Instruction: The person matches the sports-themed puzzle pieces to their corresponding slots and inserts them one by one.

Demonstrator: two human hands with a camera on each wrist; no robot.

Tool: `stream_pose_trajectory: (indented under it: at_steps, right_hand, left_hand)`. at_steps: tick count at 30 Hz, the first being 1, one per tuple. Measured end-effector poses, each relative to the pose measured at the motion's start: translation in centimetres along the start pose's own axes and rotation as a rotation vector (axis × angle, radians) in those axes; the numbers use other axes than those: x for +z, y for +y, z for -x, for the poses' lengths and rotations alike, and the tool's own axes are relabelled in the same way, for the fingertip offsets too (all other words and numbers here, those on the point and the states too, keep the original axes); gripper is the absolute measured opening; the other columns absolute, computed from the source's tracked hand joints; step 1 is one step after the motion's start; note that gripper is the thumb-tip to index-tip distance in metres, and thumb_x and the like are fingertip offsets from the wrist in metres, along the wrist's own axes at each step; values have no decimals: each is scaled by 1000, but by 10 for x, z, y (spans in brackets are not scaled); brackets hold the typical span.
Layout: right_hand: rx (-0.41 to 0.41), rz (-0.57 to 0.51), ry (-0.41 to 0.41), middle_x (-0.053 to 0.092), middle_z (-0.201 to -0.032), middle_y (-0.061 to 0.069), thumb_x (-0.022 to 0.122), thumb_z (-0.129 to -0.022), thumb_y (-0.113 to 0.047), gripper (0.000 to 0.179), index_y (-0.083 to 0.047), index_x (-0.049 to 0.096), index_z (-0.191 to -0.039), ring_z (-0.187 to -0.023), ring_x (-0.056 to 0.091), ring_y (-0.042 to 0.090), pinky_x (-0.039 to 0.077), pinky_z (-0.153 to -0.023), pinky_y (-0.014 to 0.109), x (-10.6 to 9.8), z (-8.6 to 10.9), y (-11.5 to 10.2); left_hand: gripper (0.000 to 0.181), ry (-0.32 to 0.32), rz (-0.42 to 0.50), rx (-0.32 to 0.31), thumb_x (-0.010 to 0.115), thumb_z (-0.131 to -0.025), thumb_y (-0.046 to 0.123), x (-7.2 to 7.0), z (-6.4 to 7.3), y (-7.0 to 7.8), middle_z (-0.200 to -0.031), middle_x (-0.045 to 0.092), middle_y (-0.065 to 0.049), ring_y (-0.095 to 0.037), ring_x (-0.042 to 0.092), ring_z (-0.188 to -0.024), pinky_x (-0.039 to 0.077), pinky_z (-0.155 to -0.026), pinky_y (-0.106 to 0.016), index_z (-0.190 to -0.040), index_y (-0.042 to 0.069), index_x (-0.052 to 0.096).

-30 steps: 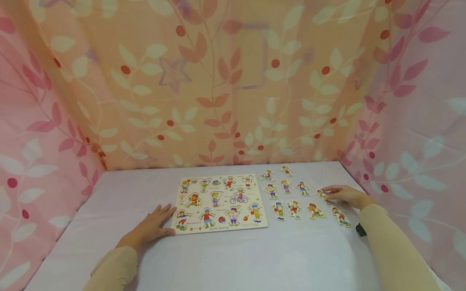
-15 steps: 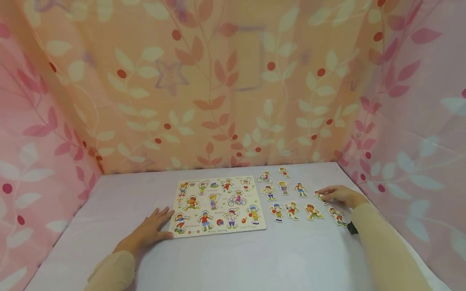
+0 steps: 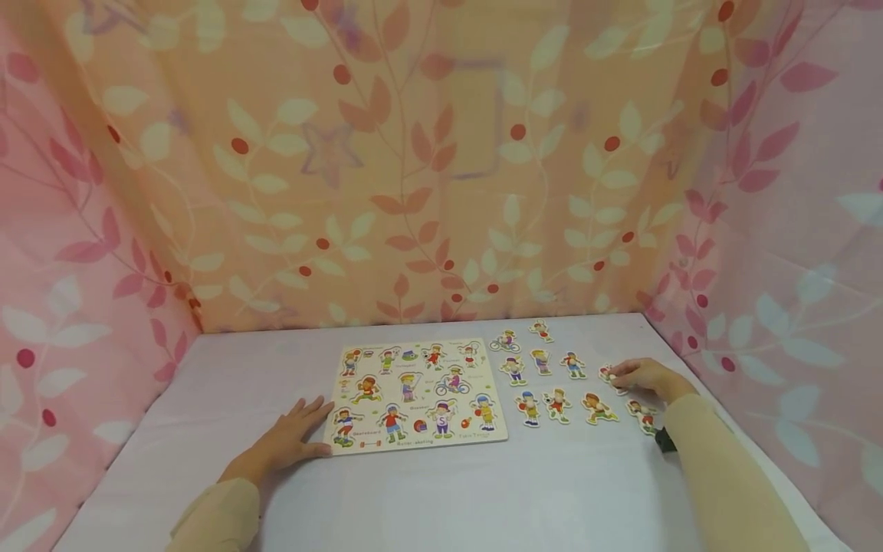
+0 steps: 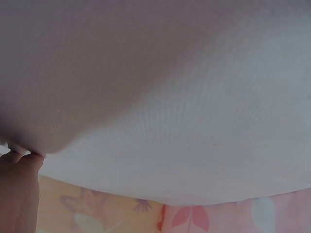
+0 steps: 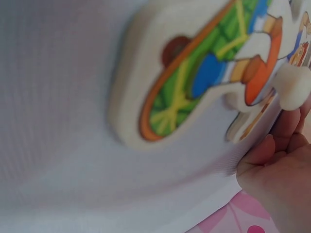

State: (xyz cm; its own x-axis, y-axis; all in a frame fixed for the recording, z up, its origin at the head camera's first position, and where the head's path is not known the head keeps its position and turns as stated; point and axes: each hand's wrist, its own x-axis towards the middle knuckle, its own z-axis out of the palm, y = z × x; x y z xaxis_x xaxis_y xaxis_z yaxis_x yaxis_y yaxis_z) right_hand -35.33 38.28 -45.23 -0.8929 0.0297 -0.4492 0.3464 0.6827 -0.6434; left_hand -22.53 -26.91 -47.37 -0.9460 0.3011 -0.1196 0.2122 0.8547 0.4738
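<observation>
My left hand [image 3: 297, 431] rests beside the puzzle board [image 3: 466, 405] with straight fingers touching its left edge. At the right end of the loose pieces, my right hand [image 3: 648, 377] pinches a small figure-shaped puzzle piece [image 3: 606, 374], partly hidden under the fingertips. Just below it lies the skateboarder piece [image 3: 641, 415]. In the right wrist view this skateboarder piece [image 5: 209, 82] fills the middle, its white knob [image 5: 294, 87] in front of the curled fingers of the right hand [image 5: 282, 167]. The left wrist view shows only part of the left hand [image 4: 19, 184] at its edge.
Several knobbed pieces lie right of the board, among them a cyclist [image 3: 506, 342], a runner [image 3: 600, 409] and a golfer [image 3: 541, 361]. White cloth [image 3: 428, 498] covers the table. Patterned curtains [image 3: 414, 192] stand behind it and on both sides.
The head view shifts slightly. The left hand stays at the board's edge, and the right hand stays at the same piece, its fingers a little more bent.
</observation>
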Motion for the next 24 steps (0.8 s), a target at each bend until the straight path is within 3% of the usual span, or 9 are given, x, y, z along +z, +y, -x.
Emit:
stream_pose_trajectory:
  at_steps: [9, 15, 20, 24]
  right_hand:
    - [8, -6, -2, 57, -109, 18, 73, -88, -24, 36, 0, 66, -114, -99, 46, 32, 40, -84, 43, 0, 3, -1]
    - [-45, -50, -46, 51, -119, 23, 72, -89, -26, 41, 1, 63, -118, -107, 41, 36, 37, -92, 50, -7, 8, 0]
    - [-92, -103, -73, 57, -112, 15, 73, -88, -29, 40, -1, 65, -115, -99, 44, 30, 38, -81, 40, -10, 8, -2]
    - [-89, -131, -51, 58, -98, 3, 73, -88, -24, 26, -6, 68, -105, -90, 46, 24, 38, -74, 34, -8, 9, -4]
  left_hand:
    - [90, 9, 1, 13, 75, -77, 49, 1, 1, -2, -151, 29, -29, -57, 13, -138, 13, -104, -74, -145, 0, 41]
    - [90, 11, 3, 11, 75, -77, 49, 0, 0, -3, -152, 29, -28, -56, 13, -138, 12, -105, -73, -145, 1, 41]
    - [89, 16, -3, 9, 75, -77, 48, -2, 1, -2, -152, 29, -28, -56, 13, -138, 13, -105, -73, -145, 0, 41]
    - [89, 6, 10, 2, 74, -78, 49, -2, 1, -1, -152, 28, -27, -55, 12, -139, 12, -106, -73, -145, 1, 41]
